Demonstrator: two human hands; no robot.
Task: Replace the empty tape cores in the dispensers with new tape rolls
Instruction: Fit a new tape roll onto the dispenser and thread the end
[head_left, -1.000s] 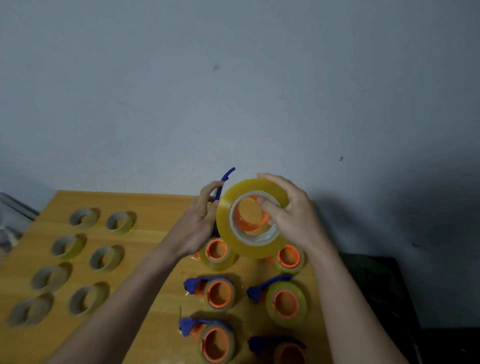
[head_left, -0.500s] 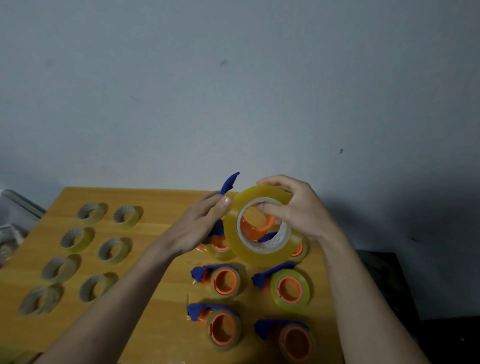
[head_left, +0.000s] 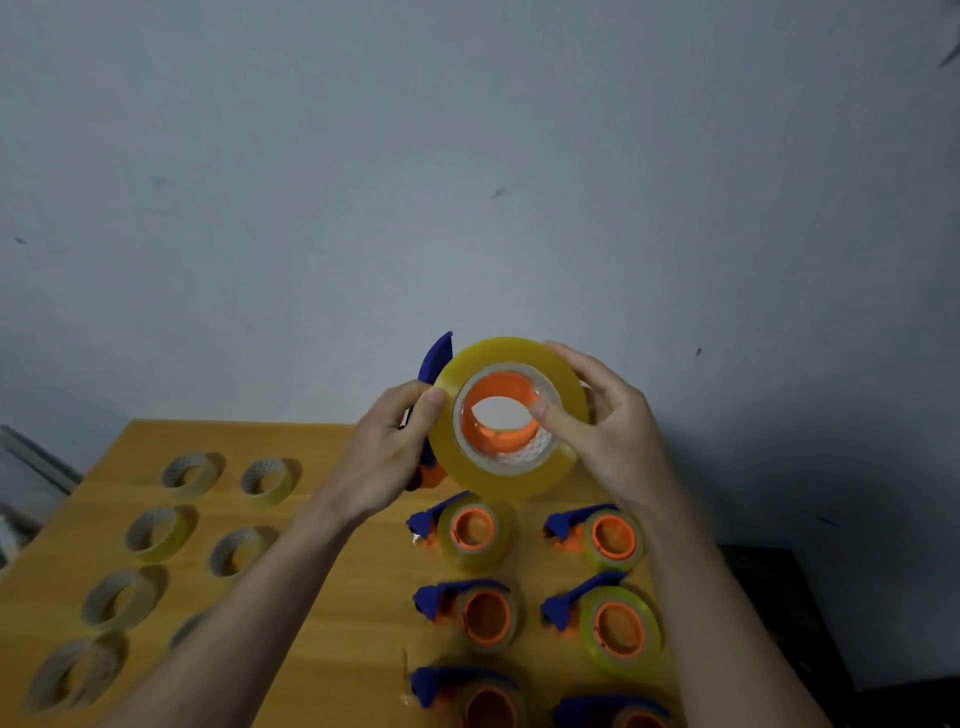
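A full yellow tape roll (head_left: 470, 467) is held up above the table's far edge, facing me. Inside its hole sits the orange hub (head_left: 475, 426) of a dispenser whose blue handle (head_left: 435, 356) sticks out above my left hand. My left hand (head_left: 387, 449) grips that dispenser, thumb against the roll's left rim. My right hand (head_left: 605, 431) holds the roll, thumb pressed at the inner rim and fingers curled round the right side. Much of the dispenser is hidden behind the roll.
On the wooden table (head_left: 353, 613), several blue-and-orange dispensers (head_left: 470, 530) carrying tape lie in two columns below my hands. Several empty tape cores (head_left: 156, 532) lie in rows at the left. A dark object (head_left: 779, 597) stands to the right of the table.
The roll has been turned to face me and slid onto the dispenser's orange hub, which now fills its hole. Both hands have risen slightly with it.
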